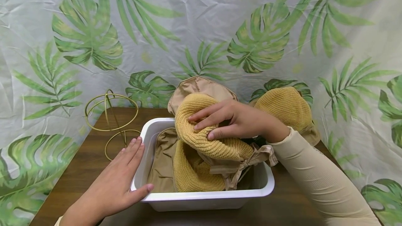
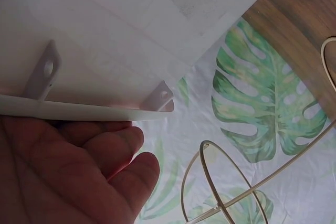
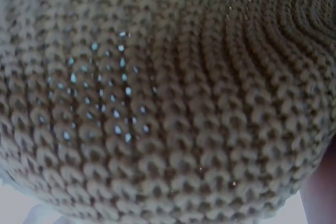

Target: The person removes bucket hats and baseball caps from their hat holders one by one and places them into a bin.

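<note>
My right hand (image 1: 232,119) pinches a yellow knit hat (image 1: 191,114), its thumb and fingers pressed into the ribbed fabric above a white plastic basin (image 1: 207,195). Ribbed stitches of the hat (image 3: 168,108) fill the right wrist view. Beneath it hangs beige cloth with a knotted checked tie (image 1: 263,154). Inside the basin lie another piece of yellow knitwear (image 1: 198,180) and a tan cloth item (image 1: 163,163). With fingers fairly straight, my left hand (image 1: 116,177) rests along the basin's left rim, thumb at the front corner. In the left wrist view, that hand (image 2: 79,166) lies against the rim.
Behind the basin stands a beige cloth hat (image 1: 201,84). A second yellow knit hat (image 1: 284,109) sits at the right, over tan fabric. A gold wire stand (image 1: 111,112) is on the brown wooden table (image 1: 81,163) at the left. Leaf-print cloth (image 1: 207,20) hangs behind.
</note>
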The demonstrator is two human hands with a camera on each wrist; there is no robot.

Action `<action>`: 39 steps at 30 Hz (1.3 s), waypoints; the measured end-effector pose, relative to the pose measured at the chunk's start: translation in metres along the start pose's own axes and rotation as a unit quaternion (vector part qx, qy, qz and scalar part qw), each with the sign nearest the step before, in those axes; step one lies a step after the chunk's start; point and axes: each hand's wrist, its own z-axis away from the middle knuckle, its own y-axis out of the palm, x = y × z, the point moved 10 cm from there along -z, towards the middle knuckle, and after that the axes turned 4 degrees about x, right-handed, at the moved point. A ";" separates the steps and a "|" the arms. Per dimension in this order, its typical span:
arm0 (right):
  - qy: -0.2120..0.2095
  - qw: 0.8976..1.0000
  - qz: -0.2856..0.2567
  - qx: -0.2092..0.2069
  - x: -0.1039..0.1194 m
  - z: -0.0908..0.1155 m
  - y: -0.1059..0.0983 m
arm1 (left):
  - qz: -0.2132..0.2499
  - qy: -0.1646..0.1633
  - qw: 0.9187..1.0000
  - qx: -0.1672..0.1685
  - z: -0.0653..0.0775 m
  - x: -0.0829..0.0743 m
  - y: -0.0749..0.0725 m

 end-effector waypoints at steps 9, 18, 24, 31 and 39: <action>0.038 0.998 0.000 0.056 -0.010 -0.005 0.025 | 0.004 -0.002 1.000 -0.002 0.001 0.001 0.001; 0.011 0.999 0.022 -0.036 0.002 0.011 -0.017 | 0.003 0.004 1.000 -0.007 0.000 -0.001 0.002; 0.054 0.994 0.059 -0.078 0.001 0.025 -0.041 | 0.002 0.003 1.000 -0.006 0.001 0.000 0.001; 0.152 0.980 0.108 -0.073 -0.012 0.047 -0.059 | 0.004 0.000 1.000 -0.005 0.001 0.000 0.001; 0.317 0.946 0.060 0.030 -0.054 0.086 -0.036 | 0.003 0.002 1.000 -0.004 0.001 0.000 0.000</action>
